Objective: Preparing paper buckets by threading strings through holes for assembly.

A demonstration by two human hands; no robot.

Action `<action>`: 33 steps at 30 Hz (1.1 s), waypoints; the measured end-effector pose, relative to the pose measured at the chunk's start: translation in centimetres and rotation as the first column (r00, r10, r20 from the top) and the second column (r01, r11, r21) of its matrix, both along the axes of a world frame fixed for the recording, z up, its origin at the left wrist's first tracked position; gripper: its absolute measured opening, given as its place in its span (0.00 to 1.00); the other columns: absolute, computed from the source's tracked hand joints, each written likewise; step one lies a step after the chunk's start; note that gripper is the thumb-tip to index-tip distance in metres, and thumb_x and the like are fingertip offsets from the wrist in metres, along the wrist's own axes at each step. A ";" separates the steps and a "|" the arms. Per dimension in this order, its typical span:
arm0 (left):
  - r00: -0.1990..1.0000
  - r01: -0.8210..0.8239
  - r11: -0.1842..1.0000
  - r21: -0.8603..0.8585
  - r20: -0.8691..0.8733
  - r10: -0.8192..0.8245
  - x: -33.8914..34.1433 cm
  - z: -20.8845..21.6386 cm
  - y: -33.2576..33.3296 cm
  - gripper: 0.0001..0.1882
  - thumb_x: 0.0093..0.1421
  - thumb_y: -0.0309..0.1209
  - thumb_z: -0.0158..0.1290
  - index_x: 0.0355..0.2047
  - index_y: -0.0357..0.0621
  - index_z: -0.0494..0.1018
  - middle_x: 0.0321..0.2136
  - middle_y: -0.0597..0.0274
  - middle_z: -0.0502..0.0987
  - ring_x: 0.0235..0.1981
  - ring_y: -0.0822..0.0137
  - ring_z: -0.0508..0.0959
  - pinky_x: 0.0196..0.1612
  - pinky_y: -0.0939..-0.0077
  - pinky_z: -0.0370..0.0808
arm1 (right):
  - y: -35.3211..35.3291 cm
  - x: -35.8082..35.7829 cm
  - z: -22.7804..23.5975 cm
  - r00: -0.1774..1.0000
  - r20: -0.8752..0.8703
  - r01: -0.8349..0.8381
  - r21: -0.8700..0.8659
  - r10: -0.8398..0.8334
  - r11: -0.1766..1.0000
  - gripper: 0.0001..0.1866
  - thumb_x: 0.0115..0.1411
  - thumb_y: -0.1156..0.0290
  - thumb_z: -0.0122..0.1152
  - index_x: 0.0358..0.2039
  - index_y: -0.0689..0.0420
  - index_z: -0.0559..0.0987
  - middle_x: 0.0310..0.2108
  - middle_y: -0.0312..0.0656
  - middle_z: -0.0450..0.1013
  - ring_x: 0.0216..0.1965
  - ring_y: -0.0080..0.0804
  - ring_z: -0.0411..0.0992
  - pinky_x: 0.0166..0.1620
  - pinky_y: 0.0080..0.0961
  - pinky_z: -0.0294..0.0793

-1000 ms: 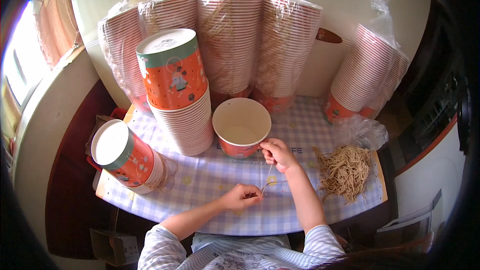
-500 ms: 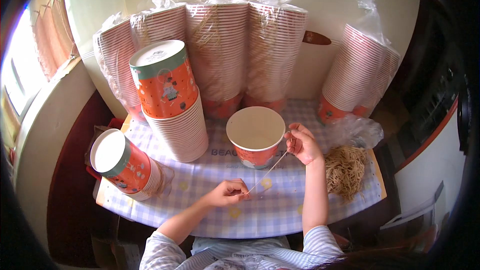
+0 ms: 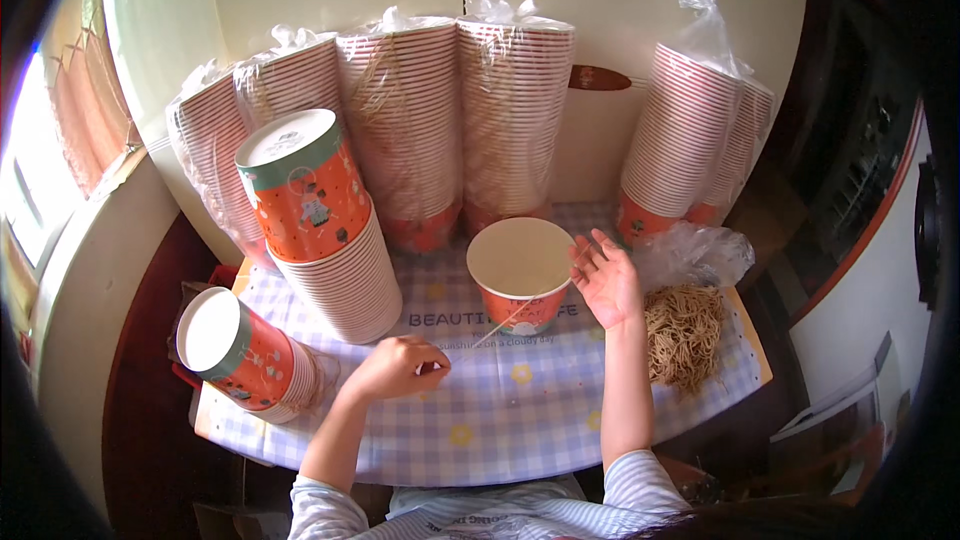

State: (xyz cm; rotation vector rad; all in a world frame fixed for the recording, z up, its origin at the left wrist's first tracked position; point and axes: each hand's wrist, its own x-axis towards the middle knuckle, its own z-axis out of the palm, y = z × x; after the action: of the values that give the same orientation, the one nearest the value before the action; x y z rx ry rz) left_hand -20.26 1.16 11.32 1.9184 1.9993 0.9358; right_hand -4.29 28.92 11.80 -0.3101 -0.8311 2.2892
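Note:
A thin tan string (image 3: pixel 497 328) runs slantwise between my two hands, in front of an upright orange paper tub (image 3: pixel 520 260) with a pale inside. My left hand (image 3: pixel 402 368) is closed, fingers curled at the string's lower end. Beside the tub's right rim, my right hand (image 3: pixel 608 285) has its fingers spread with the palm showing; the string reaches up to these fingers, and whether they grip it is too fine to see. Right of my right wrist lies a tangled heap of tan strings (image 3: pixel 685 338).
Upside-down nested tubs form a tall stack (image 3: pixel 338 275) and a shorter, leaning string-wrapped stack (image 3: pixel 255 355) at left. Several plastic-wrapped tub stacks (image 3: pixel 405 130) line the back, with more wrapped stacks (image 3: pixel 680 140) at right. A clear plastic bag (image 3: pixel 700 258) rests on the checked tablecloth (image 3: pixel 560 420).
My left hand has moved left and away from me, drawing its string end along. My right hand's fingers have gone from pinched to spread. The whole view has shifted slightly.

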 end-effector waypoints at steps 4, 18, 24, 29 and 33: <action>0.955 -0.175 0.984 0.014 -0.242 0.173 -1.1 1.6 0.1 0.04 0.47 0.30 0.54 0.25 0.45 0.75 0.17 0.57 0.74 0.19 0.61 0.75 0.24 0.70 0.72 | -0.1 -0.3 -0.1 0.996 0.025 0.090 0.037 -0.091 0.995 0.24 0.55 0.66 0.49 0.53 0.53 0.61 0.52 0.42 0.58 0.50 0.34 0.61 0.49 0.31 0.62; 0.891 -0.434 0.843 0.319 0.290 0.349 -1.6 2.8 2.3 0.04 0.50 0.24 0.55 0.25 0.36 0.72 0.15 0.62 0.73 0.15 0.79 0.70 0.20 0.83 0.68 | -6.8 -3.1 -1.4 0.737 0.122 -0.367 0.898 -0.665 -0.242 0.26 0.45 0.68 0.63 0.46 0.61 0.69 0.43 0.47 0.71 0.41 0.39 0.71 0.39 0.33 0.73; 0.884 -0.452 0.835 0.315 0.288 0.369 -2.6 2.6 1.8 0.04 0.50 0.24 0.55 0.25 0.36 0.72 0.16 0.62 0.73 0.16 0.77 0.71 0.21 0.83 0.68 | -5.2 -0.6 0.6 0.770 0.477 -0.584 0.795 -0.423 -0.167 0.20 0.45 0.65 0.61 0.41 0.53 0.75 0.40 0.45 0.73 0.41 0.42 0.71 0.42 0.32 0.71; 0.888 -0.459 0.827 0.326 0.205 0.412 -3.3 2.6 1.7 0.04 0.48 0.24 0.54 0.25 0.36 0.72 0.17 0.57 0.74 0.17 0.70 0.73 0.22 0.79 0.69 | -4.3 2.0 3.6 0.641 0.746 -0.767 0.610 -0.181 -0.200 0.17 0.44 0.65 0.59 0.36 0.56 0.78 0.28 0.44 0.76 0.29 0.34 0.76 0.36 0.25 0.73; 0.884 -0.466 0.815 0.344 0.138 0.447 -4.1 1.9 1.6 0.05 0.47 0.25 0.55 0.25 0.37 0.73 0.18 0.56 0.74 0.18 0.66 0.74 0.23 0.76 0.70 | -3.4 2.8 3.7 0.615 0.781 -0.785 0.592 -0.111 -0.184 0.15 0.43 0.65 0.60 0.33 0.57 0.80 0.27 0.44 0.76 0.28 0.31 0.76 0.35 0.24 0.73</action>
State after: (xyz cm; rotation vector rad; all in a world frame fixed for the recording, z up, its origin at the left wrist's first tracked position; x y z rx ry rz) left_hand -24.40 2.74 13.25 1.5552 2.4521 1.5634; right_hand -1.50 25.52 15.54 -0.0312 -3.1504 1.0941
